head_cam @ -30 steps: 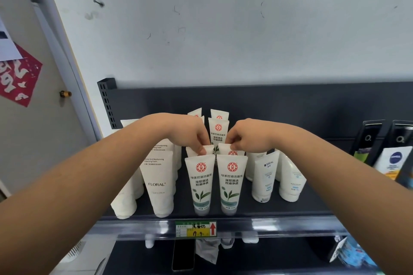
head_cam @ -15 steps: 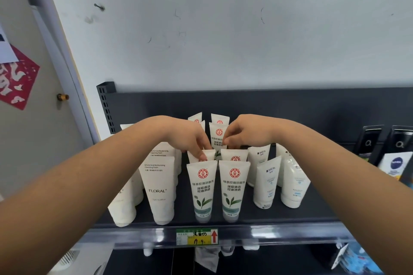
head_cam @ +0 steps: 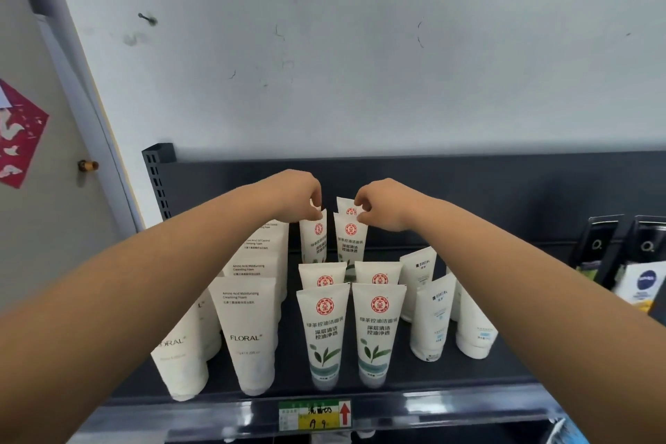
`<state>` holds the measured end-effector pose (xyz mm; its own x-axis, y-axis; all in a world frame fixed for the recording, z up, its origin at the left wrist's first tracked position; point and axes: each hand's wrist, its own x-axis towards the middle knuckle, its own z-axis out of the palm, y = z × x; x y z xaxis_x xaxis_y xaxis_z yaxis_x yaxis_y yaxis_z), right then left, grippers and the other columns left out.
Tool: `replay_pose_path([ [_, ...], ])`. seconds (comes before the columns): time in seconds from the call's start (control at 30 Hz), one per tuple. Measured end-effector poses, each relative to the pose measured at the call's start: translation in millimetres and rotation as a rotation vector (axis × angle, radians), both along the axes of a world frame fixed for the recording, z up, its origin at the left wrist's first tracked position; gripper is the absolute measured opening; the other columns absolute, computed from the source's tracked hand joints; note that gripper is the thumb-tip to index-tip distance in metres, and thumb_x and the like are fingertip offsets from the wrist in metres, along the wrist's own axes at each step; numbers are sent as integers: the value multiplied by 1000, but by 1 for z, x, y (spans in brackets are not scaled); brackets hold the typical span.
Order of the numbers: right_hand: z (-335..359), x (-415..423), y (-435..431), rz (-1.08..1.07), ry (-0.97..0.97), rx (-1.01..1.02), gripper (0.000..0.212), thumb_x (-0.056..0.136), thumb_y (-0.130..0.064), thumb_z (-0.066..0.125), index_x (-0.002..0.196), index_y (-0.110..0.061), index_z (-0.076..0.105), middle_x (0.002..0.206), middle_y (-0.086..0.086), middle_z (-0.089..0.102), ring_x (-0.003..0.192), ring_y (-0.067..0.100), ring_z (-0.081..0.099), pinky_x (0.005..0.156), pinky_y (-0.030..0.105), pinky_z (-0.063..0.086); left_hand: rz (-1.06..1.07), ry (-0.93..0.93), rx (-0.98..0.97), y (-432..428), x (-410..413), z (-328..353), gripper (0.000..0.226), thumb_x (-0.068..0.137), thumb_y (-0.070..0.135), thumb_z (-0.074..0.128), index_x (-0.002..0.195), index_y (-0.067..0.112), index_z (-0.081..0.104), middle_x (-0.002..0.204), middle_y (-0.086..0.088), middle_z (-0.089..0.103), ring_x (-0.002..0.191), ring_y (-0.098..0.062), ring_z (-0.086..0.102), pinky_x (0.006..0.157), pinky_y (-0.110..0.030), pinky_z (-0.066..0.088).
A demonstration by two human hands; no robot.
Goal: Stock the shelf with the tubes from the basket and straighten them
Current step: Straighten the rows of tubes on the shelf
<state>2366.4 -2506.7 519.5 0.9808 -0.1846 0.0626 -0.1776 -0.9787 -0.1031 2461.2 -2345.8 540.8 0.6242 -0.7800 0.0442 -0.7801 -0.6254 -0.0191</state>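
White tubes with a red round logo and green leaves stand cap-down in two columns on the dark shelf [head_cam: 468, 377]. The front pair [head_cam: 324, 335] stands near the shelf's edge, a second pair right behind it. Further back, my left hand [head_cam: 299, 196] pinches the top of the left rear tube [head_cam: 314, 240]. My right hand [head_cam: 382, 207] pinches the top corner of the right rear tube [head_cam: 349, 240]. One more tube top [head_cam: 346, 205] shows behind. No basket is in view.
Taller white FLORAL tubes [head_cam: 248, 332] stand in rows at the left. Smaller white tubes [head_cam: 432, 317] stand at the right, then dark boxes and a Nivea pack [head_cam: 641, 281]. A yellow price tag [head_cam: 313, 414] sits on the shelf's front rail. A slotted post [head_cam: 158, 177] rises at the back left.
Both hands have moved back from the second-row tubes to the third-row tubes and now pinch their tops. The view has tilted and come closer to the shelf.
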Motion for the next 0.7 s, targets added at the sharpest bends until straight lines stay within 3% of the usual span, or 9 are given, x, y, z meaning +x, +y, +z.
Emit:
replay_pose_path([
  [0.1,-5,11,-1,31,62,-32,33,96,-25,55,127,-14,61,125,4,64,108,21,61,91,32,50,76,-37,84,-13,15,-12,35,89,37,65,115,13,67,110,-2,68,96,-21,64,86,-35,54],
  [0.27,-11,16,0,61,83,-63,25,93,-11,51,109,-11,70,104,6,70,87,21,63,74,30,51,-4,51,176,-26,17,-20,30,94,28,61,117,9,64,110,-6,69,90,-20,68,81,-33,55],
  [0.4,-4,3,0,100,95,-87,20,92,-9,50,85,-10,68,74,-4,57,73,19,55,61,26,40,-114,94,173,-23,13,-15,25,94,28,60,117,17,62,109,1,64,92,-18,65,82,-33,53],
  [0.53,-6,-17,0,148,115,-89,21,94,-11,50,97,-9,70,88,0,65,80,19,60,69,28,48,-188,120,201,-9,3,-13,19,94,27,59,112,21,61,98,8,56,93,-16,61,80,-31,50],
  [0.63,-7,-29,1,167,114,-65,24,96,-13,50,109,-11,70,104,2,69,90,20,63,79,29,51,-217,167,197,1,-3,-13,20,95,29,58,114,24,62,106,7,60,97,-13,59,84,-29,48],
  [0.7,-6,-34,2,180,115,-51,24,96,-12,50,109,-11,70,103,0,68,90,18,62,77,26,48,-223,205,185,5,-8,-13,17,95,29,58,111,27,62,107,8,62,98,-11,60,85,-28,48],
])
